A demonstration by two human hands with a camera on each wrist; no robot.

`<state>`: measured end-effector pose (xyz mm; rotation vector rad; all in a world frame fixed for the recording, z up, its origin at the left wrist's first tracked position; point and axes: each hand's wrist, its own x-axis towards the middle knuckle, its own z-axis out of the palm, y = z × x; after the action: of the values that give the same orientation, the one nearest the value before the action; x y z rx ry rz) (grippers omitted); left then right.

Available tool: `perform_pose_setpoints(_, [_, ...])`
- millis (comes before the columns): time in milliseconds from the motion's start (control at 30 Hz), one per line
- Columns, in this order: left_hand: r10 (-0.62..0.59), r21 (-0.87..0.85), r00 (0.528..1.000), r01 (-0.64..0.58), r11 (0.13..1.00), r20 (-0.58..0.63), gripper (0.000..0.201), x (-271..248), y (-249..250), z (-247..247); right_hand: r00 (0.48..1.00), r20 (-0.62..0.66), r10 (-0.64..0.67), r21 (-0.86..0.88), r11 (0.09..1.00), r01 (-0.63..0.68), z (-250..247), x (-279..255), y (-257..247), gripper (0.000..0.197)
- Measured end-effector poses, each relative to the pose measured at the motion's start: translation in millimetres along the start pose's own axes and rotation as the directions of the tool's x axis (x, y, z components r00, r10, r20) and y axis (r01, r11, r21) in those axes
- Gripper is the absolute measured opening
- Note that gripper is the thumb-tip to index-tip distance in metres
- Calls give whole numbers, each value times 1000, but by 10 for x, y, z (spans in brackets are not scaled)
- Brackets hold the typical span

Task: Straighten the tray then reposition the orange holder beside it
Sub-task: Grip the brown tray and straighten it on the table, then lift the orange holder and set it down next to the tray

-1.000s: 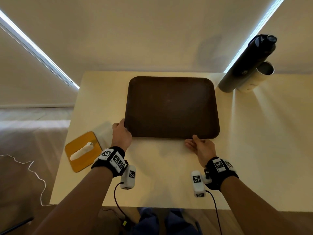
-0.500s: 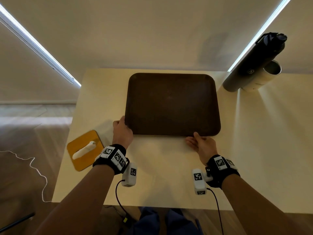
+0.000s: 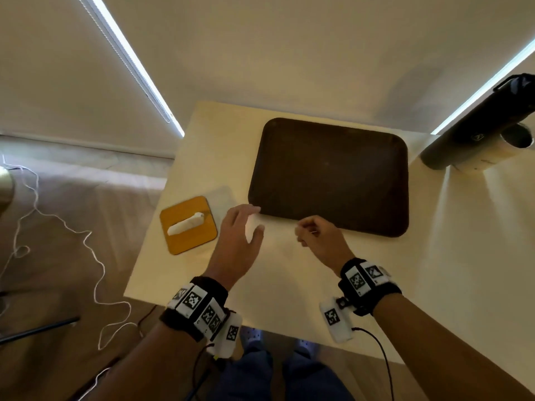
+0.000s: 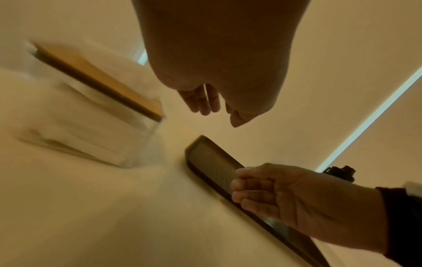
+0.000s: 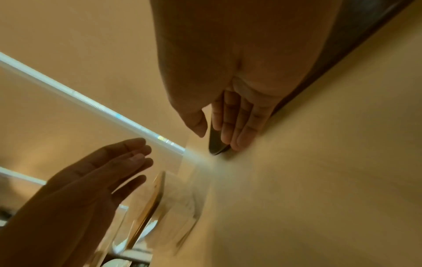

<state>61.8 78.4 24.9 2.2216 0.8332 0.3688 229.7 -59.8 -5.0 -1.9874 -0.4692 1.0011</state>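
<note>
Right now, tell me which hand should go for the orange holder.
Left. The left hand hovers open between the orange holder and the tray, right next to the holder. The right hand sits at the tray's near edge and would likely have to cross over the left.

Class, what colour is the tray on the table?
Dark brown tray, plain; clearest in the head view.

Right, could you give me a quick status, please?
Both hands open: left hand, right hand. Tray released. Orange holder untouched, path clear.
</note>
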Motion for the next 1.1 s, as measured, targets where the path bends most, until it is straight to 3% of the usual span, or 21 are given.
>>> perform_pose_setpoints(133, [35,81,983,-21,997,-179,35,-391,-236,-479,977,167,-136,-115,981,156,484,10,-326,29])
perform_pose_setpoints(233, [-67,76,941,98,992,-330,40,-584,-575,-719,950,271,-158,-119,973,196,851,-1,-498,42])
perform_pose_setpoints(333, [-204,7,895,225,974,-396,46,-672,-894,-829,931,329,-156,-171,960,221,1138,-20,-621,51])
perform_pose_setpoints(400, [-303,-94,876,289,953,-375,51,-701,-1061,-858,926,331,-179,-190,949,251,1289,-22,-687,52])
perform_pose_setpoints(533, [-536,-342,835,470,814,-129,62,-659,-1192,-881,935,272,-227,-203,936,287,1495,-10,-756,42])
perform_pose_setpoints(700, [-534,-399,845,479,782,-33,59,-606,-1263,-871,951,211,-228,-201,942,270,1536,7,-770,35])
perform_pose_setpoints(933, [-516,-420,854,444,791,-70,51,-532,-1244,-880,941,188,-281,-234,918,321,1569,44,-799,32])
perform_pose_setpoints(1100, [-441,-447,893,359,819,-90,47,-79,-1131,-936,926,122,-358,-306,874,379,1411,240,-1050,25])
